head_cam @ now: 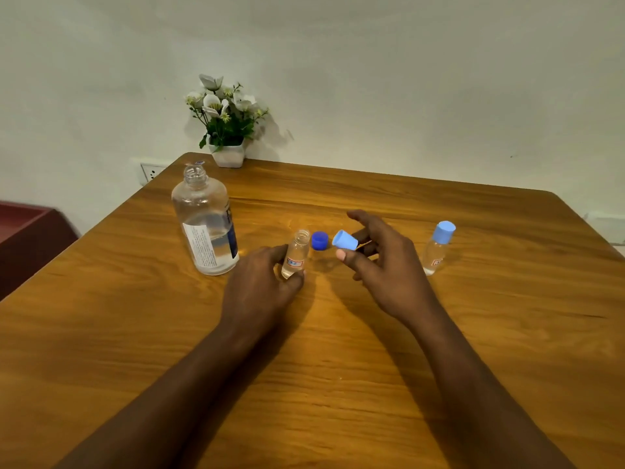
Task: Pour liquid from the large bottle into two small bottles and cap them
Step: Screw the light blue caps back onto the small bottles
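The large clear bottle [206, 225] stands uncapped at the left of the wooden table [473, 333], partly filled with clear liquid. My left hand [260, 286] grips an open small bottle [297, 253] that holds some liquid and stands on the table. My right hand [382, 262] pinches a light blue cap [345, 240] between thumb and fingers, just right of that bottle's mouth. A dark blue cap [319, 240] lies on the table between the two hands. A second small bottle [438, 247] with a light blue cap stands upright at the right.
A white pot of artificial flowers [227, 130] stands at the table's far edge, against the wall. A dark red piece of furniture [27, 238] sits left of the table. A wall socket [150, 172] shows behind the far left corner.
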Motion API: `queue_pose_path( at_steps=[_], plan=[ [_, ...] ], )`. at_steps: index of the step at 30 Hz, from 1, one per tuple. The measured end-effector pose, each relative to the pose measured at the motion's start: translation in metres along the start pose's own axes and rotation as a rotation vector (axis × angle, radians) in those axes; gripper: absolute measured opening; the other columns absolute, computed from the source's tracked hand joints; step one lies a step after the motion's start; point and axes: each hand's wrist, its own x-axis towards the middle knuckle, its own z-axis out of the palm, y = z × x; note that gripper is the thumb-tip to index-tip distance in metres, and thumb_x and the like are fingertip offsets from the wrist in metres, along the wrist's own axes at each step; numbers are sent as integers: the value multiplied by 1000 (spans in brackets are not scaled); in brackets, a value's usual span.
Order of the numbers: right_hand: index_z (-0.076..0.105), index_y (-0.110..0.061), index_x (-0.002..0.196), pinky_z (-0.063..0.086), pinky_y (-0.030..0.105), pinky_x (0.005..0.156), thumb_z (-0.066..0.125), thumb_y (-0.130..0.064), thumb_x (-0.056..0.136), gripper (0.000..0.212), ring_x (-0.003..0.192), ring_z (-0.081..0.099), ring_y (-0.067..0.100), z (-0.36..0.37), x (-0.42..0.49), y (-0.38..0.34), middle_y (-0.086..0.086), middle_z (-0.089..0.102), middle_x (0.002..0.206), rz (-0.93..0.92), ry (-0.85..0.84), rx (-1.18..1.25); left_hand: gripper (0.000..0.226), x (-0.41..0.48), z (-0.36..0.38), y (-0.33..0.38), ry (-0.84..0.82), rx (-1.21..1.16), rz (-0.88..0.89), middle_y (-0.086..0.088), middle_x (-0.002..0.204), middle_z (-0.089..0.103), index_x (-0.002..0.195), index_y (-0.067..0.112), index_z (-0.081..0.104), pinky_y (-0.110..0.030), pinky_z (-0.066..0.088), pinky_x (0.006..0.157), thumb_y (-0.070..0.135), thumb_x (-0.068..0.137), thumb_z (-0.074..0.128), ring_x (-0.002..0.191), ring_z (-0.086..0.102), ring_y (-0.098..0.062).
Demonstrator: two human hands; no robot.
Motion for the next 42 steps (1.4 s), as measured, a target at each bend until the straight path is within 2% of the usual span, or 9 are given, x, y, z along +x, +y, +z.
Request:
queue_pose_path(
  at_steps=[4, 11, 18, 24, 29, 32, 35, 39, 42],
  plan=[
    [62, -27, 99, 55, 25, 66, 78, -18, 77, 29, 81, 65, 1, -4, 0, -7, -16, 67, 86, -24, 37, 78, 35, -1, 5, 0, -24, 20, 55, 2, 99, 68, 114, 27, 65, -41, 49, 73, 30, 80, 70, 76, 59, -15],
    [66, -21, 121, 57, 35, 77, 63, -12, 91, 32, 94, 61, 7, -3, -2, -10, -8, 64, 101, -120, -43, 47, 44, -7, 5, 6, -103, 110, 122, 5, 97, 62, 126, 31, 57, -32, 46, 64, 33, 84, 65, 73, 52, -10],
    [66, -20, 121, 42, 13, 71, 60, -10, 93, 31, 89, 58, 4, -6, -2, -8, -8, 60, 96, -116, -81, 66, 52, -10, 3, 8, -125, 168, 140, 6, 102, 60, 134, 32, 50, -32, 46, 64, 35, 84, 63, 74, 55, -14],
    [68, -21, 119, 41, 8, 71, 65, -14, 90, 30, 90, 58, 0, -7, -3, -11, -11, 62, 95, -79, -125, 40, 53, -11, 4, 9, -131, 179, 144, 6, 101, 60, 136, 33, 48, -32, 46, 64, 37, 85, 62, 78, 56, -15],
    [72, -25, 92, 48, 27, 65, 75, -32, 80, 15, 75, 61, 10, -8, -4, -15, -4, 68, 83, 13, -59, 10, 49, -12, 5, 8, -116, 181, 151, 4, 106, 64, 131, 29, 53, -35, 48, 68, 37, 84, 65, 83, 60, -19],
    [71, -19, 78, 45, 33, 57, 75, -50, 71, 32, 62, 55, 13, -7, -3, -13, 2, 65, 69, 49, 1, -65, 41, -12, 5, 7, -94, 137, 147, 3, 105, 68, 120, 25, 61, -39, 50, 70, 35, 82, 69, 81, 62, -18],
    [74, -19, 81, 45, 35, 58, 65, -64, 72, 47, 64, 58, 15, -8, -4, -14, 1, 67, 69, 52, 18, -71, 37, -12, 6, 9, -94, 115, 150, 4, 99, 70, 116, 25, 64, -39, 50, 67, 35, 82, 70, 77, 61, -16],
    [69, -21, 116, 51, 27, 80, 64, -28, 90, 27, 91, 64, 4, -16, -2, -13, -12, 70, 101, 52, -16, 81, 39, -12, 6, 8, -99, 108, 150, 6, 100, 69, 119, 27, 63, -41, 50, 66, 38, 82, 68, 77, 60, -15],
    [67, -20, 118, 52, 25, 86, 63, -1, 88, 36, 99, 64, 1, -19, -1, -10, -11, 69, 110, 10, -117, 88, 40, -12, 6, 5, -101, 117, 159, 6, 101, 68, 120, 28, 62, -40, 51, 66, 39, 83, 67, 77, 59, -15]
  ],
)
